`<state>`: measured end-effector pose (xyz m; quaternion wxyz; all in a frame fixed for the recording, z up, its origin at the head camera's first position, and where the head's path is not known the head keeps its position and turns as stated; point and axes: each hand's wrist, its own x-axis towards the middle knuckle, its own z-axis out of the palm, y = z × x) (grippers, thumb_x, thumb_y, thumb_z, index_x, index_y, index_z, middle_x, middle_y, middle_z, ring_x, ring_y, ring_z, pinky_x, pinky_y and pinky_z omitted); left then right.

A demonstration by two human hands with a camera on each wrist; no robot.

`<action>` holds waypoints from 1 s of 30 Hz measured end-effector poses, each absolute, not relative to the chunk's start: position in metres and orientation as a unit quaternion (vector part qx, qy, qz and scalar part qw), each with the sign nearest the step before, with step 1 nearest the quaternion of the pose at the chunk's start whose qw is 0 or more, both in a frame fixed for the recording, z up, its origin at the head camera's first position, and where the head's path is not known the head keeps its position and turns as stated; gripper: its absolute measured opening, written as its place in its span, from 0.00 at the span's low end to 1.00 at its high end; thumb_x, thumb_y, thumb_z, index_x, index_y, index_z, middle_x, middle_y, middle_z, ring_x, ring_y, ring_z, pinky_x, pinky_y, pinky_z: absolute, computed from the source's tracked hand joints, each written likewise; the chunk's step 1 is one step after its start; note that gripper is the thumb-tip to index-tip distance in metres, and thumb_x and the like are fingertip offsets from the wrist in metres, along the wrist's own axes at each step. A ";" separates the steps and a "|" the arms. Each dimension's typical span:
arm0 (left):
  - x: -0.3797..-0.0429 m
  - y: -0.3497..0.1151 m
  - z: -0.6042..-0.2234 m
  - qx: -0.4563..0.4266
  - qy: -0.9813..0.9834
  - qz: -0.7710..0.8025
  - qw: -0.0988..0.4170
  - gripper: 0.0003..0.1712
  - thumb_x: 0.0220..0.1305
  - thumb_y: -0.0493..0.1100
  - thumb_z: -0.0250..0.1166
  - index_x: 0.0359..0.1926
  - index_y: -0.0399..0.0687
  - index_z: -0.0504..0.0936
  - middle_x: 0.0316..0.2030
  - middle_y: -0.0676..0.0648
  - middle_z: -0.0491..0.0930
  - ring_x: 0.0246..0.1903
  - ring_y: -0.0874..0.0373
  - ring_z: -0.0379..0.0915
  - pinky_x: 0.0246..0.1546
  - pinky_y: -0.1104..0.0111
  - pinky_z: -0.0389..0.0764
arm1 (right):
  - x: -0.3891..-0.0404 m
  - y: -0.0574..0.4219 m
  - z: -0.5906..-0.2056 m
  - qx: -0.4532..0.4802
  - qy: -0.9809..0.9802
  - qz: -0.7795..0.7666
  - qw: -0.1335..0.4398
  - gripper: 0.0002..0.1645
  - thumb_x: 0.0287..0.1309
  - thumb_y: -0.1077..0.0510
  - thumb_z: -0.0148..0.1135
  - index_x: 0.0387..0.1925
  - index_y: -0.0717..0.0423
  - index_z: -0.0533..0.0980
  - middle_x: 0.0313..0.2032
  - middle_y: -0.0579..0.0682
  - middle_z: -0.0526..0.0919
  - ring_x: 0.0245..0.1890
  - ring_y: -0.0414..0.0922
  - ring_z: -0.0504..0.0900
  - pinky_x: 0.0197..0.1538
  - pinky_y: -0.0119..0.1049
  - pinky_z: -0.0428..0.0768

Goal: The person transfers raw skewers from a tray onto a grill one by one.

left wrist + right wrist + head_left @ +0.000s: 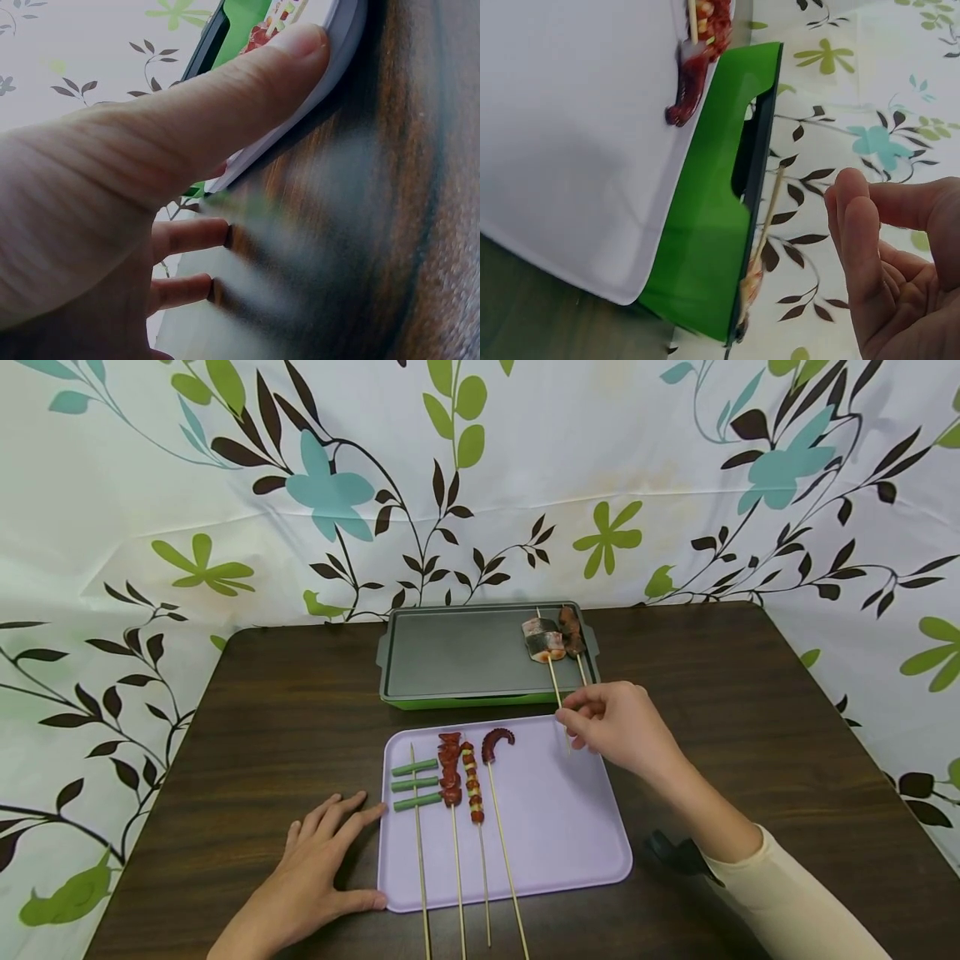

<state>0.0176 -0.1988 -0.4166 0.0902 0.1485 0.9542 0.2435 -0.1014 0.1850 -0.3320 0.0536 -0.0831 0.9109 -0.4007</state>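
Note:
My right hand (618,727) is just over the stick of a fish skewer (543,639), which lies on the grill plate (457,652) beside a brown meat skewer (570,631). In the right wrist view its thumb and fingertips come together with nothing between them, apart from the end of the stick (769,217). With fingers spread, my left hand (315,860) rests on the table, thumb and index fingertip at the left edge of the lilac tray (562,827). The tray holds a green-stalk skewer (416,783), a red meat skewer (450,768), a red-and-yellow skewer (472,781) and an octopus tentacle skewer (495,745).
The grill's green base (465,701) stands behind the tray, at the back of the dark wooden table (300,710). Sticks from the tray reach past its front edge. A patterned curtain (525,460) hangs behind. A dark device (675,852) sits under the right wrist.

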 end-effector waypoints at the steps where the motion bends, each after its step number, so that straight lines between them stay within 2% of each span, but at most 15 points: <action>1: 0.018 -0.199 -0.417 0.148 0.954 0.243 0.090 0.57 0.33 0.76 0.70 0.68 0.70 0.64 0.68 0.45 0.60 0.67 0.36 0.48 0.53 0.33 0.50 | -0.099 0.184 -0.331 -0.086 0.910 -0.401 0.054 0.08 0.57 0.52 0.67 0.34 0.52 0.83 0.19 0.45 0.83 0.20 0.43 0.82 0.23 0.39 0.77; 12: 0.018 -0.198 -0.415 0.145 0.953 0.248 0.099 0.57 0.34 0.75 0.70 0.68 0.70 0.63 0.69 0.45 0.59 0.68 0.36 0.47 0.54 0.32 0.49 | -0.073 0.173 -0.324 -0.131 0.906 -0.395 0.077 0.04 0.55 0.54 0.68 0.30 0.50 0.83 0.17 0.39 0.80 0.17 0.39 0.81 0.18 0.34 0.72; 17: 0.018 -0.198 -0.415 0.148 0.952 0.249 0.099 0.57 0.34 0.75 0.69 0.69 0.70 0.63 0.69 0.45 0.58 0.68 0.36 0.47 0.54 0.33 0.49 | -0.063 0.168 -0.332 -0.155 0.906 -0.382 0.098 0.04 0.55 0.55 0.68 0.29 0.51 0.83 0.17 0.38 0.80 0.17 0.39 0.81 0.19 0.32 0.71; 24: 0.017 -0.198 -0.414 0.147 0.951 0.251 0.104 0.57 0.35 0.75 0.69 0.69 0.70 0.62 0.69 0.45 0.58 0.68 0.36 0.46 0.55 0.32 0.48 | -0.046 0.158 -0.347 -0.185 0.905 -0.362 0.126 0.05 0.55 0.53 0.69 0.30 0.49 0.83 0.16 0.34 0.77 0.16 0.31 0.76 0.20 0.31 0.71; 30: 0.017 -0.198 -0.414 0.148 0.952 0.248 0.102 0.57 0.35 0.75 0.70 0.69 0.71 0.62 0.69 0.45 0.58 0.68 0.36 0.47 0.54 0.32 0.49 | -0.035 0.150 -0.363 -0.205 0.895 -0.364 0.155 0.06 0.54 0.53 0.69 0.29 0.50 0.82 0.15 0.32 0.77 0.15 0.30 0.75 0.20 0.29 0.70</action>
